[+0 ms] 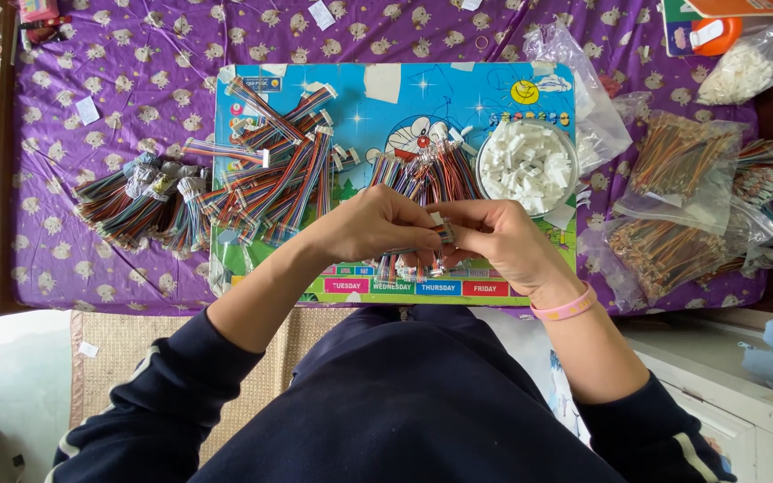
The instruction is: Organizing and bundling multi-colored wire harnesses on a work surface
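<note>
Pinching a wire bundle [443,234] between left hand [378,225] and right hand [498,237].

The person wears a dark navy long-sleeved top, its cloth plain and unmarked across the chest. Both sleeves are pushed up, leaving the forearms bare from above the wrists. The left sleeve [149,394] carries pale stripes running along its outer edge; a similar pale stripe shows near the right sleeve [664,429] at its lower end. A pink band [565,309] of smooth material circles the wrist just below the right hand [503,237]. The left hand [378,224], beside the band's hand, is bare: no rings, no watch visible.
</note>
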